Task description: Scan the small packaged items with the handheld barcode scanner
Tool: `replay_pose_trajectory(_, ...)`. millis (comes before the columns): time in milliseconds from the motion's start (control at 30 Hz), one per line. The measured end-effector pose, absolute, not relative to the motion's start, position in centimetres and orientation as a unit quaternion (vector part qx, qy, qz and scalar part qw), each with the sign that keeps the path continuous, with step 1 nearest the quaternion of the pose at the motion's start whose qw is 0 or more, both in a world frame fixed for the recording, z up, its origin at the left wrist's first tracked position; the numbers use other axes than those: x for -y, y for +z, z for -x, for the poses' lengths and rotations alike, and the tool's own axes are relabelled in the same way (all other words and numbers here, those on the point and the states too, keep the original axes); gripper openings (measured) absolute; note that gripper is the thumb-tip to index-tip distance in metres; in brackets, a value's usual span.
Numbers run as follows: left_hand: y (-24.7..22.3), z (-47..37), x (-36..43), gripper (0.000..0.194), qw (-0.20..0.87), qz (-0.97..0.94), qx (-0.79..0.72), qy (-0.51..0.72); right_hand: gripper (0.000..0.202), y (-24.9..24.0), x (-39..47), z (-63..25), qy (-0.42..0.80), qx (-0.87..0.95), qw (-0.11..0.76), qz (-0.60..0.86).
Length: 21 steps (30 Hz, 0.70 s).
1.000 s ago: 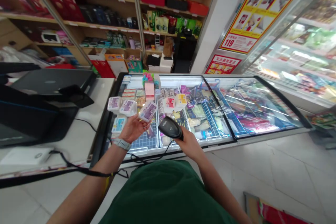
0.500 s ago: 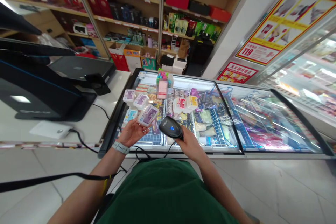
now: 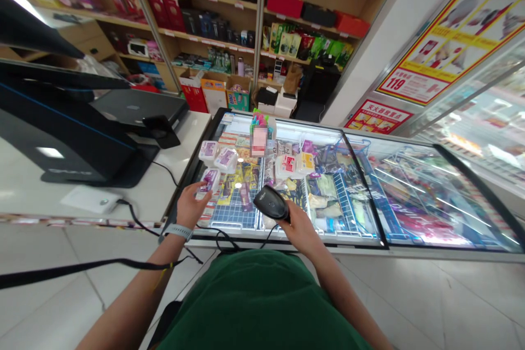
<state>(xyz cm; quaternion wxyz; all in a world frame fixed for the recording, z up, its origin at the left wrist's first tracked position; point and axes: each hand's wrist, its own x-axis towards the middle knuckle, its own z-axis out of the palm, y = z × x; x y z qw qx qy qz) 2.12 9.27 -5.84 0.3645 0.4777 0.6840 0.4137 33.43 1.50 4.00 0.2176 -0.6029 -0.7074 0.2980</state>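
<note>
My left hand (image 3: 192,205), with a pale watch on its wrist, grips a clear plastic tub with a purple label (image 3: 210,179) at the left end of the freezer's glass top (image 3: 233,219). Two more purple-labelled tubs (image 3: 226,159) sit just behind it. My right hand (image 3: 298,225) is wrapped round the handle of a black barcode scanner (image 3: 271,203), whose head points left above the glass. To the right of the middle lie a red-labelled tub (image 3: 287,164) and a yellow-labelled tub (image 3: 307,162), touching or nearly so.
A cup of colourful items (image 3: 260,120) stands at the glass top's back edge. On the counter at left are a black till terminal (image 3: 94,147) and a white box (image 3: 91,199) with a cable. Black cables hang near the front edge. Stocked shelves (image 3: 213,38) rise behind.
My left hand has moved left and set the tilted purple-labelled tub down where a blue-labelled tub showed. The blue light on the scanner has gone out. The view has shifted slightly.
</note>
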Motion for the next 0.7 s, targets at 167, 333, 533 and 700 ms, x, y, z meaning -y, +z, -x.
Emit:
replay_pose_trajectory(167,-7.7,-1.6,-10.9,0.036,0.258,-0.556,-0.710,0.346,0.024,4.0,-1.5,-33.5,0.302,0.703,0.222,0.604)
replay_pose_trajectory(333,-8.2,-2.1,-10.8,0.041,0.204,-0.570,-0.741,0.292,0.027,3.9,-1.5,-33.7,0.303,0.696,0.226,0.611)
replay_pose_trajectory(533,-6.0,-5.5,-10.9,0.049,0.204,-0.594,-0.716,0.303,0.024,3.4,-1.2,-34.2,0.287,0.682,0.233,0.631)
replay_pose_trajectory(700,-5.6,-11.3,-14.5,0.049,0.333,-0.610,-0.647,0.315,0.023,3.0,-0.4,-35.1,0.275,0.660,0.261,0.649)
